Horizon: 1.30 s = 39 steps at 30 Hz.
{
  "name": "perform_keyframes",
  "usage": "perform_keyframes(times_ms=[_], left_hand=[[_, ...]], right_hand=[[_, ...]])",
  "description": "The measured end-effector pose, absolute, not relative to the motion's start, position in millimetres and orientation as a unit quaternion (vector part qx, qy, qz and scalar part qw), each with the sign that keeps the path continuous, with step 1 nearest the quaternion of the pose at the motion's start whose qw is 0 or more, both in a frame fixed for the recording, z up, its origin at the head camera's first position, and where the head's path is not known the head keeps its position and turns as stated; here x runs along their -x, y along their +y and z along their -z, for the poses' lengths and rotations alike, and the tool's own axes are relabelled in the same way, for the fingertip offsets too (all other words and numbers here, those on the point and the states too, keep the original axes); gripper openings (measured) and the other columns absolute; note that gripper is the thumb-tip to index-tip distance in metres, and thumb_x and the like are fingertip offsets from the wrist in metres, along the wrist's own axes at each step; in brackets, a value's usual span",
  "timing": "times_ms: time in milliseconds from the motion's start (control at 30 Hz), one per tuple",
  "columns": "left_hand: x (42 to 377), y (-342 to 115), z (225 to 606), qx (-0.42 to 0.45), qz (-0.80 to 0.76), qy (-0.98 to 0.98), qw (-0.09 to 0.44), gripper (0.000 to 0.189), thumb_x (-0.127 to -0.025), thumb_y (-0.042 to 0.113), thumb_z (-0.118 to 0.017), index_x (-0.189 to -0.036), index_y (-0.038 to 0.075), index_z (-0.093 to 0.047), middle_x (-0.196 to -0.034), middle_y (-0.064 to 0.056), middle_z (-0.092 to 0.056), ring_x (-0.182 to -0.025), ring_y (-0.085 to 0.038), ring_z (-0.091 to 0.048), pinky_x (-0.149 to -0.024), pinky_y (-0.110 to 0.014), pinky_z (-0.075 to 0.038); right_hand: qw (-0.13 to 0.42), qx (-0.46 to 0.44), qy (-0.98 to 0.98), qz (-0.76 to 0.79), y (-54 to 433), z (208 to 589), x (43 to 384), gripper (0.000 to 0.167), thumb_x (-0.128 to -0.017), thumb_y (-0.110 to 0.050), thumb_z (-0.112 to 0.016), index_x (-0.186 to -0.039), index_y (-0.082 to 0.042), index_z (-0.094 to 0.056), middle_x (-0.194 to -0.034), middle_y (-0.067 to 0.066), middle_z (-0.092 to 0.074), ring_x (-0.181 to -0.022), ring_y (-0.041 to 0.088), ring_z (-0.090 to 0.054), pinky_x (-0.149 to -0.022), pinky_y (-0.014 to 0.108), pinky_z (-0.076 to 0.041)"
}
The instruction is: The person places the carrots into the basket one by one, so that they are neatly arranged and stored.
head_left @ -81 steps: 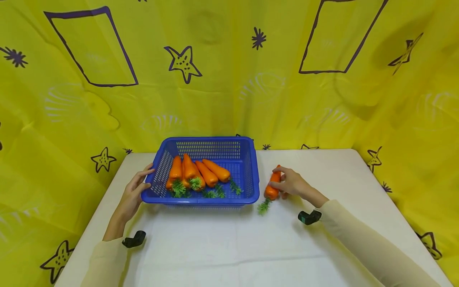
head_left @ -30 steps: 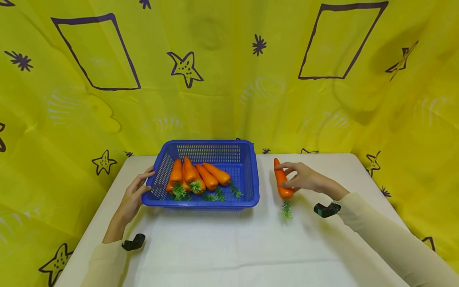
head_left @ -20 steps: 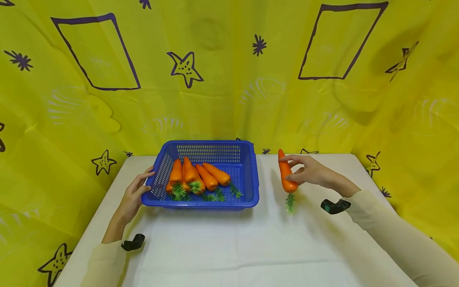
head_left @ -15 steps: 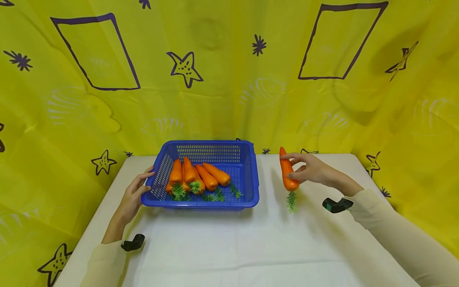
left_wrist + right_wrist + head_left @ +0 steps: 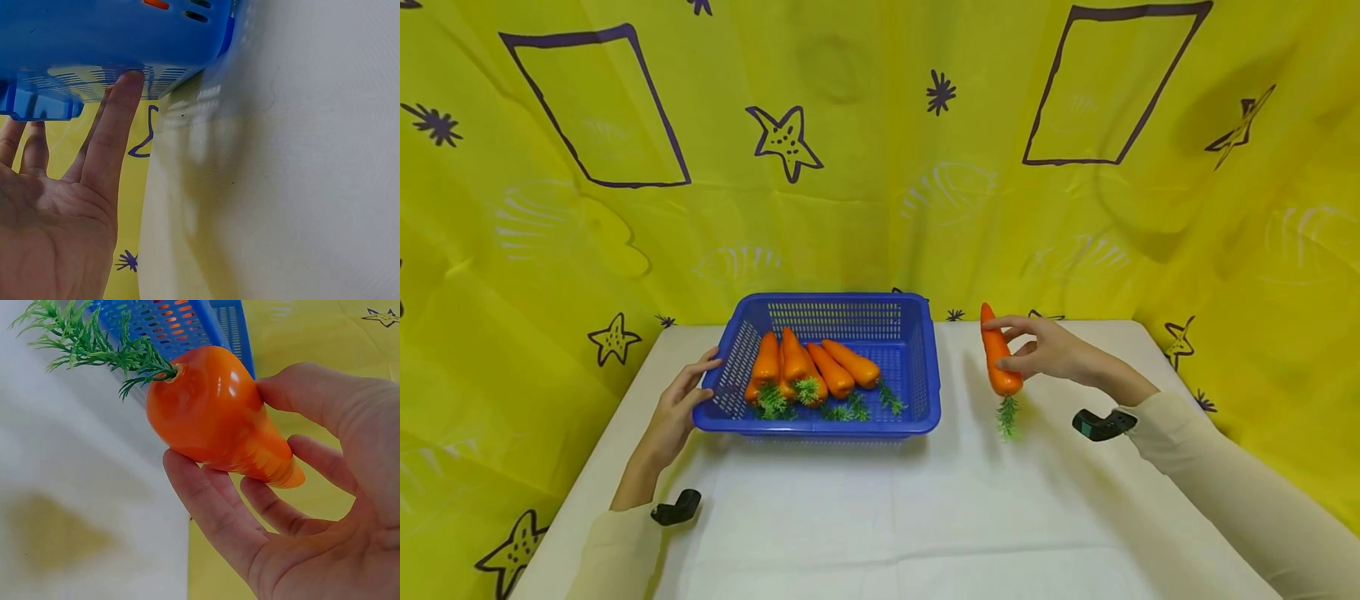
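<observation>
In the head view a blue plastic basket (image 5: 820, 427) stands at the back of the table, with several orange carrots (image 5: 831, 370) with green tops lying in its left and middle part. My left hand (image 5: 672, 417) touches the basket's left side; in the left wrist view its fingers (image 5: 111, 134) are fairly straight, tips at the slotted wall and rim. Right of the basket, my right hand (image 5: 1054, 354) pinches one carrot (image 5: 1000, 364) between thumb and fingers. That carrot is raised off the table, tip pointing back and leafy top (image 5: 103, 356) hanging toward the front.
A white cloth (image 5: 880, 508) covers the table. Behind and at the sides hangs a yellow curtain (image 5: 865, 225) with dark drawings, close to the basket's back. A small dark device (image 5: 677, 507) sits at the left wrist, another device (image 5: 1103, 424) at the right.
My right hand has lifted the carrot from beside the basket, moving it up and right and turning its tip leftward. In the last half second it shifted only slightly. The left hand stayed at the basket.
</observation>
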State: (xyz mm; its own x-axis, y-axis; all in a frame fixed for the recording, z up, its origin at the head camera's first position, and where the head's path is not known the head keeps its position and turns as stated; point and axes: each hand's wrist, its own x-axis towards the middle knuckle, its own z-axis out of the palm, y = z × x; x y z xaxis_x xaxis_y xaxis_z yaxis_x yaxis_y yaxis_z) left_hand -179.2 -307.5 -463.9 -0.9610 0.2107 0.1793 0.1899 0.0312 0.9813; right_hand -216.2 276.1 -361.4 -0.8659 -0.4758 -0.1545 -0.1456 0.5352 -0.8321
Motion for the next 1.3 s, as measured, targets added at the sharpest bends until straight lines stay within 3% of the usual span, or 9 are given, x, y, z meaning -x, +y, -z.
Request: perform_keyframes(times_ms=[433,567,800,933,1133,1300], left_hand=[[179,-311,464,-0.136,-0.678,0.722,0.005,0.044,-0.109,0.011,-0.043,-0.153,0.004,-0.041,-0.172,0.000,-0.016,-0.155,-0.039,-0.011,-0.098,-0.021,-0.051],[178,-313,464,-0.134,-0.677,0.723,0.004,0.044,-0.109,0.010,-0.042,-0.153,0.004,-0.041,-0.172,0.000,-0.016,-0.155,-0.040,-0.011,-0.097,-0.022,-0.051],[180,-313,464,-0.134,-0.677,0.723,0.004,0.044,-0.109,0.010,-0.042,-0.152,0.004,-0.042,-0.172,-0.001,-0.016,-0.155,-0.040,-0.012,-0.098,-0.022,-0.051],[181,-312,466,-0.140,-0.677,0.722,0.006,0.044,-0.109,0.009,-0.041,-0.152,0.002,-0.040,-0.172,-0.002,-0.017,-0.155,-0.035,-0.017,-0.098,-0.022,-0.051],[182,-311,465,-0.140,-0.678,0.722,0.006,0.044,-0.109,0.008,-0.041,-0.152,0.001,-0.041,-0.172,-0.003,-0.016,-0.154,-0.034,-0.018,-0.098,-0.023,-0.051],[182,-309,464,-0.138,-0.676,0.724,0.007,0.044,-0.108,0.007,-0.041,-0.151,0.001,-0.041,-0.172,-0.003,-0.016,-0.155,-0.039,-0.013,-0.098,-0.022,-0.051]], right_hand=[[0.212,0.223,0.842,0.443,240,333,241,0.066,-0.094,-0.015,-0.074,-0.153,-0.008,-0.045,-0.144,0.028,-0.043,-0.107,0.036,-0.068,-0.085,0.043,-0.060],[0.216,0.232,0.848,0.425,222,325,252,0.062,-0.094,-0.016,-0.074,-0.151,-0.014,-0.049,-0.145,0.025,-0.045,-0.109,0.036,-0.068,-0.085,0.043,-0.060],[0.249,0.256,0.843,0.401,183,318,270,0.063,-0.094,-0.020,-0.075,-0.151,-0.020,-0.051,-0.147,0.019,-0.045,-0.097,0.031,-0.071,-0.085,0.042,-0.060],[0.265,0.270,0.837,0.395,163,317,281,0.063,-0.094,-0.021,-0.075,-0.152,-0.022,-0.050,-0.147,0.019,-0.044,-0.101,0.030,-0.070,-0.086,0.041,-0.060],[0.296,0.282,0.820,0.401,133,320,295,0.063,-0.094,-0.017,-0.075,-0.152,-0.018,-0.051,-0.143,0.020,-0.047,-0.113,0.031,-0.064,-0.084,0.043,-0.060],[0.315,0.281,0.810,0.407,110,326,305,0.063,-0.094,-0.013,-0.074,-0.152,-0.015,-0.050,-0.139,0.020,-0.049,-0.111,0.030,-0.064,-0.085,0.046,-0.060]])
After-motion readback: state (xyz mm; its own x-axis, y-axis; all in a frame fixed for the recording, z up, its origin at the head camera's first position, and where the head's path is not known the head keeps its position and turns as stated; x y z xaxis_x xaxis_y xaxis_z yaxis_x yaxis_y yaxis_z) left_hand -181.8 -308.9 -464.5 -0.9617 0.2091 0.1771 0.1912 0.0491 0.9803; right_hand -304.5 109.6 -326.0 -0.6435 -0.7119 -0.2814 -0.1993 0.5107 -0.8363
